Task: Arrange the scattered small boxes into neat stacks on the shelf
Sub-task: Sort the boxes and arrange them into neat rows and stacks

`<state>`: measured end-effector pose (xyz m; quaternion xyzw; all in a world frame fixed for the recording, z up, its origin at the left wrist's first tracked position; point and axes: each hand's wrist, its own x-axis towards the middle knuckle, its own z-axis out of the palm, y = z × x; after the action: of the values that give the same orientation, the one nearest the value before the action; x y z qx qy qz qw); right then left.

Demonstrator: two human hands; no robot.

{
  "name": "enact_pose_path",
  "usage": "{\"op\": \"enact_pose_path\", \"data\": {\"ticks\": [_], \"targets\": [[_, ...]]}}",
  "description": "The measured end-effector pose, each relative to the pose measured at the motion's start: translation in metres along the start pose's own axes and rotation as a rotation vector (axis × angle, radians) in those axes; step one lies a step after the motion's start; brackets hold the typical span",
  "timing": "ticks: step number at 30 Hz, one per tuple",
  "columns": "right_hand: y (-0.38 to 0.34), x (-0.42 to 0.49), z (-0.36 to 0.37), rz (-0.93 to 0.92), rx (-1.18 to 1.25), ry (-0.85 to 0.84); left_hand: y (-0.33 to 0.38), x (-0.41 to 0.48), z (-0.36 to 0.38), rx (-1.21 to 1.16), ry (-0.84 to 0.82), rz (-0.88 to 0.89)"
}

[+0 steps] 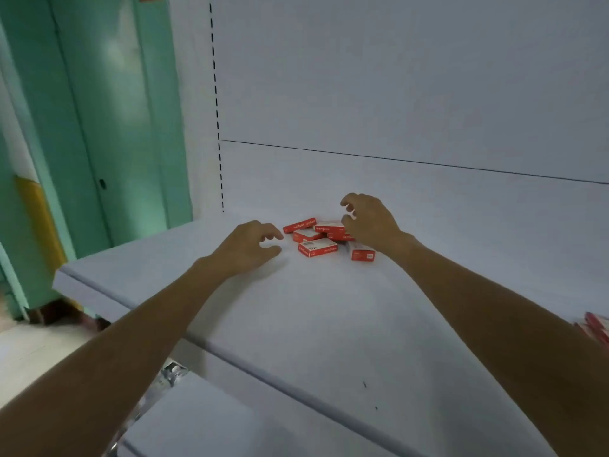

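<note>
Several small red-and-white boxes [318, 248] lie scattered in a loose heap on the white shelf [296, 311], some overlapping. My left hand [245, 247] hovers just left of the heap, its fingers loosely curled, holding nothing. My right hand [370, 222] is over the right side of the heap with fingers spread and bent, covering part of it. One box [362, 253] lies just below that hand. Whether the right fingers touch a box cannot be told.
The shelf's white back panel [395, 94] rises behind the heap, with a slotted upright [217, 127] at the left. A green door [108, 110] stands beyond the shelf's left end. More red boxes [597, 328] show at the right edge. A lower shelf [204, 423] lies below.
</note>
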<state>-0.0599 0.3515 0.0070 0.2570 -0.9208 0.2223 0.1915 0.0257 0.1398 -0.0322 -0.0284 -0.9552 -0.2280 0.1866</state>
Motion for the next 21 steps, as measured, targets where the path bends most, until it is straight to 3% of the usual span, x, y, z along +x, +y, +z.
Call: {"op": "enact_pose_path", "data": {"ticks": [12,21], "targets": [[0.008,0.043,0.029,0.202,-0.125,0.037,-0.046,0.108,0.015,-0.090,-0.164,0.128],[-0.011,0.035,0.054,0.287,-0.315,-0.083,-0.049,0.132,0.034,-0.078,-0.356,0.310]]}}
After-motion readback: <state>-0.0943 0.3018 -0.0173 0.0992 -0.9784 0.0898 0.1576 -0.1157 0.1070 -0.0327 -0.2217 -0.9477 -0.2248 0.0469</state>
